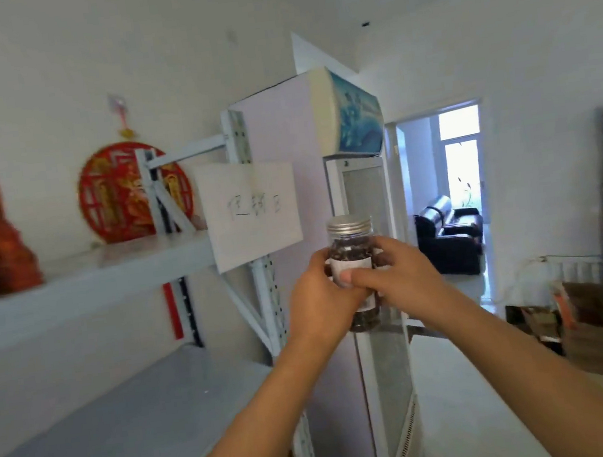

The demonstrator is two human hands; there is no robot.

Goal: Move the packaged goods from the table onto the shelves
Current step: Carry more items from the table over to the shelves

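Note:
A clear jar with a silver screw lid, a white label and dark contents is held upright in the air, to the right of the metal shelving. My left hand grips it from the left and below. My right hand grips it from the right, thumb across the label. The white shelf unit stands at the left, with an upper shelf board and a bare lower board. The table is out of view.
A red wrapped bottle stands on the upper shelf by a round red wall ornament. A paper sign hangs on the shelf post. A glass-door fridge stands behind the jar. Boxes and another rack are at the right.

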